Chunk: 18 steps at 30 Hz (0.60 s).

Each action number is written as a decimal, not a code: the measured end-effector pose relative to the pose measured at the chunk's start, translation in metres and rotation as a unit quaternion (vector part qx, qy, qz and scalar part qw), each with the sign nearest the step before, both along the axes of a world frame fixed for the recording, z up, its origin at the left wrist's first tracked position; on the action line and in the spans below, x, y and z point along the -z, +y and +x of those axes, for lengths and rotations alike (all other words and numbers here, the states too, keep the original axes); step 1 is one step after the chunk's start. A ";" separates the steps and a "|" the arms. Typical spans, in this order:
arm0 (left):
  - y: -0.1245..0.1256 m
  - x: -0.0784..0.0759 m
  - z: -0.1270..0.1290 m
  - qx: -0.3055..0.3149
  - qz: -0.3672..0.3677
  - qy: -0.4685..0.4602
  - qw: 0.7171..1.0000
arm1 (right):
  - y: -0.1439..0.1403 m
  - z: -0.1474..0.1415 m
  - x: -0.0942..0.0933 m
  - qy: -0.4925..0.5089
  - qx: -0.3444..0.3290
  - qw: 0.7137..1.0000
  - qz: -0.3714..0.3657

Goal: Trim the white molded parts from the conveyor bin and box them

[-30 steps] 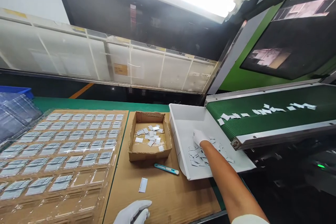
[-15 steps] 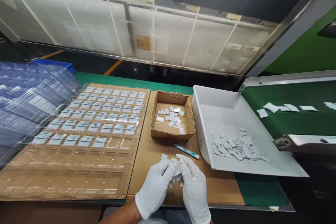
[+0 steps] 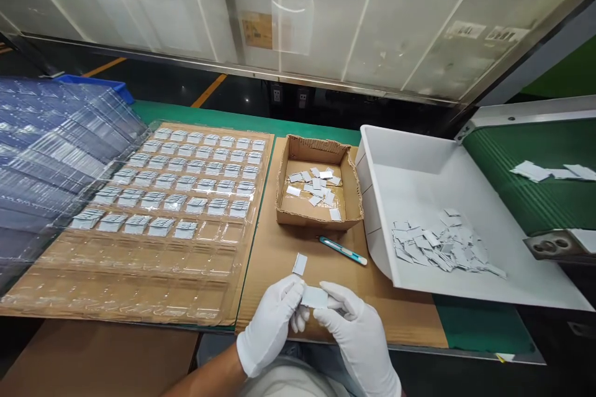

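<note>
Both my hands wear white gloves and meet above the cardboard sheet at the table's front. Between them is a small, flat, pale rectangular piece (image 3: 315, 297), its broad face showing. My left hand (image 3: 274, 315) pinches its left edge between thumb and fingers. At its right edge, the thumb and forefinger of my right hand (image 3: 351, 329) close on the piece; the other fingers are curled and partly hidden. Just beyond my left fingertips is another small white piece (image 3: 300, 263), apparently lying on the cardboard (image 3: 265, 260). A blue utility knife (image 3: 343, 250) lies a little farther off.
On the left, a clear blister tray (image 3: 139, 267) holds rows of small pieces, beside stacked clear trays (image 3: 56, 155). A cardboard box (image 3: 321, 220) with loose pieces stands ahead. On the right are a white bin (image 3: 395, 167) holding a heap and a green conveyor (image 3: 526, 142) carrying pieces.
My view has tilted down and shifted slightly left. My fingers have drawn apart, so the pale piece between them shows more fully. Pieces on the conveyor appear in different places.
</note>
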State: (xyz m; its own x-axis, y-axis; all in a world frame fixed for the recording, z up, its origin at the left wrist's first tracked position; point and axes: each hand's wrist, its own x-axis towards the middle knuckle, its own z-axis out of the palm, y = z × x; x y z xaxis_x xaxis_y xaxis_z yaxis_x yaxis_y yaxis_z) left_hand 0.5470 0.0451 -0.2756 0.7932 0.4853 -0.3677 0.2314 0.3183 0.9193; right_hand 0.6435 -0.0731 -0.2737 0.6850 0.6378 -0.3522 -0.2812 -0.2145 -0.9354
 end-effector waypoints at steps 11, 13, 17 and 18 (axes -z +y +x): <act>-0.007 0.012 -0.002 -0.023 -0.036 -0.029 0.999 | -0.001 -0.003 -0.005 0.054 0.013 0.998 -0.031; -0.007 0.015 -0.002 -0.024 -0.036 -0.031 0.999 | -0.001 -0.004 -0.004 0.056 0.012 0.998 -0.032; -0.008 0.017 -0.002 -0.021 -0.040 -0.027 0.999 | -0.001 -0.005 -0.007 0.057 0.013 0.998 -0.031; -0.008 0.017 -0.002 -0.021 -0.040 -0.024 0.999 | 0.000 -0.005 -0.007 0.056 0.012 0.998 -0.032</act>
State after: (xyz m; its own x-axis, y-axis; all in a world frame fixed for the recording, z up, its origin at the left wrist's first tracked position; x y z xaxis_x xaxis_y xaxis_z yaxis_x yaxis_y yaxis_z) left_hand 0.5452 0.0373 -0.2928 0.7905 0.4891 -0.3687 0.1720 0.4005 0.9000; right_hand 0.6385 -0.0735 -0.2667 0.6548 0.5946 -0.4666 -0.3885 -0.2649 -0.8826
